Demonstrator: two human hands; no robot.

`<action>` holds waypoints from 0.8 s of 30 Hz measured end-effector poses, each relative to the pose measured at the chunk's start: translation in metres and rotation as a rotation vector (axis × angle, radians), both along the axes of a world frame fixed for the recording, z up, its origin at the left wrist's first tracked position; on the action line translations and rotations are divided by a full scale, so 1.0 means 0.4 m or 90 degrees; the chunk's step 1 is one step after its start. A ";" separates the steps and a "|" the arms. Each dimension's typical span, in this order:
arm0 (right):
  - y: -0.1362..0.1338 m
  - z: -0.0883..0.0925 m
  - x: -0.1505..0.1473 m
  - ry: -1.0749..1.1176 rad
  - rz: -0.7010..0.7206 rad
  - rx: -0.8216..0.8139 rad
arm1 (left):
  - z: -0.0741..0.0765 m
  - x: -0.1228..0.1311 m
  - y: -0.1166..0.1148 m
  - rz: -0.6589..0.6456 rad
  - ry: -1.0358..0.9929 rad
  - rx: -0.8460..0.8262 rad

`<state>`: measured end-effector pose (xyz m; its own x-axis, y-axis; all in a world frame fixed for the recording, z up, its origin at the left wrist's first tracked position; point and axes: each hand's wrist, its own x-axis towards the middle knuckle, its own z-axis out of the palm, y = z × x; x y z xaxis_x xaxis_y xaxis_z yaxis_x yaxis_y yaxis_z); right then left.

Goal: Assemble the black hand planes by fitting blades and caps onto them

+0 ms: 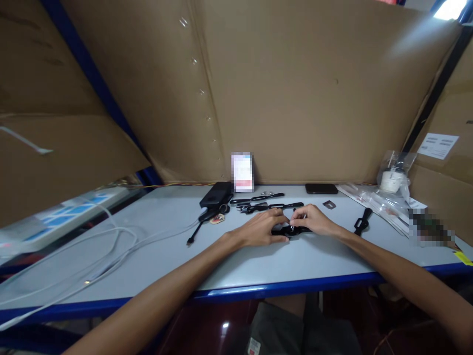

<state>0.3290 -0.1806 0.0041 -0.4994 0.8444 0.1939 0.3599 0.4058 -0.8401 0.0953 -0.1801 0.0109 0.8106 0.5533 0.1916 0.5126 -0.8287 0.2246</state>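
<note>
My left hand is closed around the left part of a black spokeshave, pressing it on the tabletop. The fingertips of my right hand are pinched together at the spokeshave's middle, where a small shiny part shows. What exactly they pinch is too small to make out. Just beyond my hands lie more black spokeshaves, partly overlapping and loosely in line. Another spokeshave rests to the right of my right hand. A small flat metal blade lies behind it.
A black power bank and short cable are at left, by long white cables. A lit screen leans on the cardboard wall. A dark phone lies at the back; plastic bags are at right.
</note>
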 end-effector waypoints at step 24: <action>-0.049 0.024 -0.025 -0.175 0.002 0.183 | -0.018 0.014 -0.008 0.024 -0.016 -0.016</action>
<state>0.3192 -0.2001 0.0137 -0.5681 0.7737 0.2802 0.5542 0.6115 -0.5647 0.1010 -0.1833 0.0039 0.7841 0.5886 0.1966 0.5378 -0.8026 0.2581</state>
